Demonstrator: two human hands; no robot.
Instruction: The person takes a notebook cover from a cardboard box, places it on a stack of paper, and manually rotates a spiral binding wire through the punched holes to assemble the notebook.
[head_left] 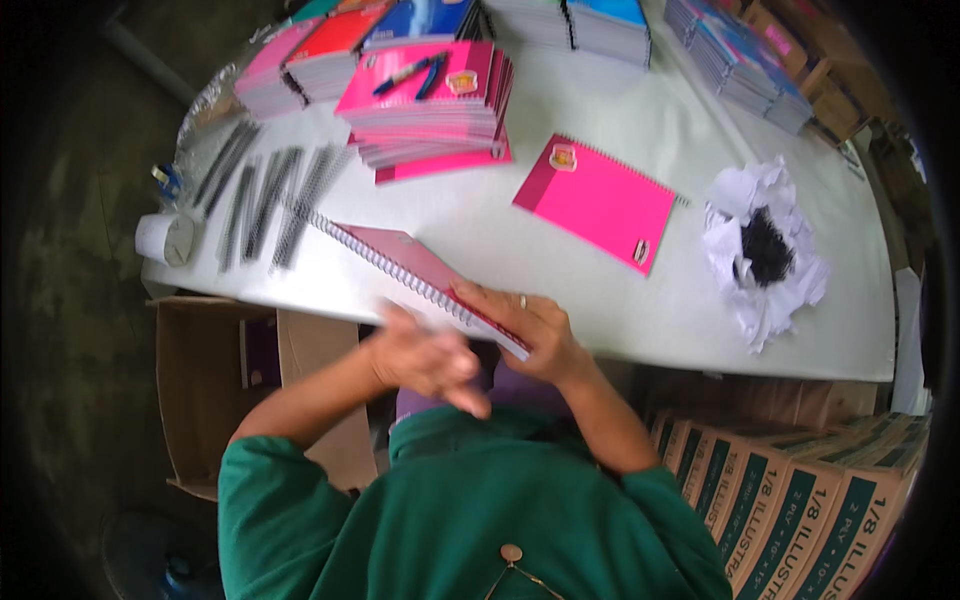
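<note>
Spiral notebook (412, 280): middle of the frame, slanting from upper left to lower right, its lower right end out over the table's near edge.
Cardboard box (215, 400): lower left, open, below that edge.
Loose coils (265, 205): left side, blurred dark strips on the white table (685, 315); the held notebook's upper left tip comes up to the rightmost strips.
Pink stack (425, 112): upper middle, 2 slim tools (402, 76) on top; a band of white surface runs between it and the held notebook.
Flat pink notebook (605, 205): right of centre, near the stack; a wider band of white lies below it, down to the near edge.
Crumpled paper (735, 285): right, around a dark heap (768, 245), inside the table's right edge.
Cartons (770, 490): lower right, below the table.
Left hand (430, 358): fingers loosely spread, blurred, just below the held notebook; I cannot tell if they touch.
Right hand (535, 330): narrow, gripping that notebook's lower right end, which slants away up and left.
</note>
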